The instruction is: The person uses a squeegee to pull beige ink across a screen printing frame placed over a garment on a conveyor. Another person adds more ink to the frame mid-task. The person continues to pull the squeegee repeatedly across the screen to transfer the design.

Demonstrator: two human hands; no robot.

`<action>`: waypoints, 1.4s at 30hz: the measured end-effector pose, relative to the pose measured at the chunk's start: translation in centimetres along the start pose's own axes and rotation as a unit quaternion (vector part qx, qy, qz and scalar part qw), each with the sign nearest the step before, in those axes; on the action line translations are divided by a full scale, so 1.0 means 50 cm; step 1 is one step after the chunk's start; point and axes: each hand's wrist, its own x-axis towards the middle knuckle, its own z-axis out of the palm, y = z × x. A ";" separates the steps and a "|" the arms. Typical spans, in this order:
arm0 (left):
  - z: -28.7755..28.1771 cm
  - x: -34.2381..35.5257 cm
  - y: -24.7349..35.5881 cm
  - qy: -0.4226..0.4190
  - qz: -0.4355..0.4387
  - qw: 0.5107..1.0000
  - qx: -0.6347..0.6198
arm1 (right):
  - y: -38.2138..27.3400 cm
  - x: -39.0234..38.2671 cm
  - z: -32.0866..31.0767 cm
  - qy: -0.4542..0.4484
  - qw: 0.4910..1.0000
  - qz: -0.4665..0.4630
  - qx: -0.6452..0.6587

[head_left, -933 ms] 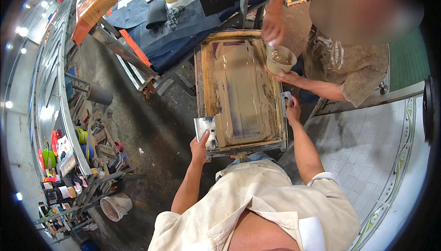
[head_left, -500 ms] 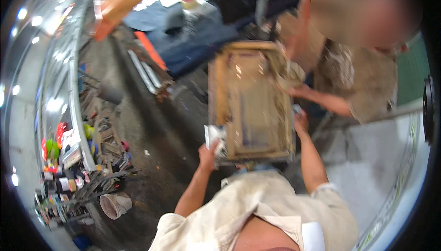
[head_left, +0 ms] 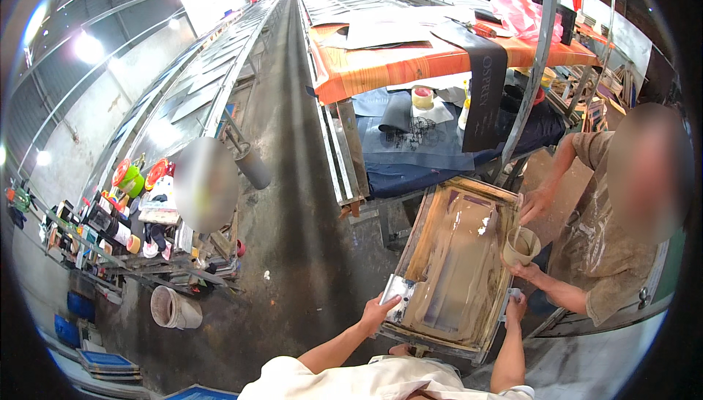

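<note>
A wooden-framed printing screen (head_left: 455, 268) smeared with brownish paste lies low in front of me, tilted to the right. My left hand (head_left: 378, 313) grips its near left corner, thumb over a white, dark-spotted plate (head_left: 401, 299) there. On the right side, my right hand (head_left: 515, 308) is closed at the frame's edge, around a small pale piece I cannot make out well. Beside the frame's right rim, a co-worker's hand holds a beige cup (head_left: 521, 247). That person's other hand (head_left: 538, 206) has a thin stick dipping into the cup.
Beyond the screen stands a worktable with an orange top (head_left: 410, 70) and a dark-covered lower shelf. A metal post (head_left: 533, 63) rises by it. At left are a cluttered cart (head_left: 157, 209), a dirty white bucket (head_left: 176, 308) and long tables along an aisle. The co-worker stands close at right.
The view has swung up and left, so the screen and both hands now appear lower and farther right. My hands keep their places on the frame; the co-worker still holds the cup beside it.
</note>
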 end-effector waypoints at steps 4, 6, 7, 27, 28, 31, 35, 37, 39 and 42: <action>0.008 -0.028 0.024 0.014 -0.010 1.000 0.009 | -0.029 -0.052 0.000 -0.008 0.997 -0.048 -0.053; 0.017 -0.020 0.036 0.007 -0.008 1.000 -0.003 | -0.012 -0.024 -0.008 0.003 0.998 -0.049 -0.049; 0.012 -0.012 0.021 0.005 -0.003 1.000 -0.010 | -0.004 -0.009 0.000 0.001 0.998 -0.053 -0.045; -0.001 -0.042 0.066 0.119 0.020 0.985 0.123 | 0.029 0.017 0.039 -0.001 0.985 -0.170 0.028; -0.002 -0.037 0.058 0.122 0.013 0.987 0.106 | 0.019 0.004 0.036 -0.006 0.987 -0.163 0.006; 0.048 -0.019 0.048 0.040 0.047 0.998 -0.004 | 0.086 0.040 -0.007 0.097 0.980 -0.171 -0.020; 0.035 -0.047 0.056 0.043 0.072 0.995 -0.052 | 0.008 -0.020 0.016 0.019 0.991 -0.091 -0.097; 0.035 -0.039 0.042 0.044 0.055 0.996 -0.054 | 0.007 -0.028 0.009 0.001 0.994 -0.060 -0.092; 0.036 -0.040 0.046 0.039 0.047 0.996 -0.062 | 0.024 -0.031 0.011 0.025 0.991 -0.087 -0.101; 0.031 -0.039 0.044 0.028 0.051 0.996 -0.073 | 0.023 -0.036 0.016 0.025 0.990 -0.099 -0.100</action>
